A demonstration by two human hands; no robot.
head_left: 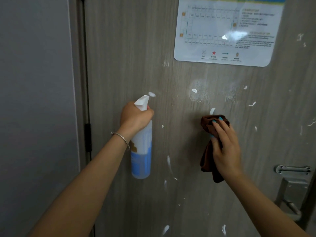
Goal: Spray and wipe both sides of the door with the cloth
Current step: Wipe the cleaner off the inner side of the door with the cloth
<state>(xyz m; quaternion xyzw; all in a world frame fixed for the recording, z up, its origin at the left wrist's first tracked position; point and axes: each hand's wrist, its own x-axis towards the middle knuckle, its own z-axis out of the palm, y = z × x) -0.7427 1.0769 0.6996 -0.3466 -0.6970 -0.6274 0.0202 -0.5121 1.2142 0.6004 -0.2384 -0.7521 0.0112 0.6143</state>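
We faced the grey wood-grain door, which filled the view with white foam blobs and streaks scattered over its middle and lower face, a laminated floor-plan notice stuck near its top and a metal latch and handle at its right edge. Our left hand was clenched around the neck of the white spray bottle, nozzle aimed at the door with a foam blob just beyond it. Our right hand, fingers extended, pressed the brown cloth flat against the door just below a foam smear.
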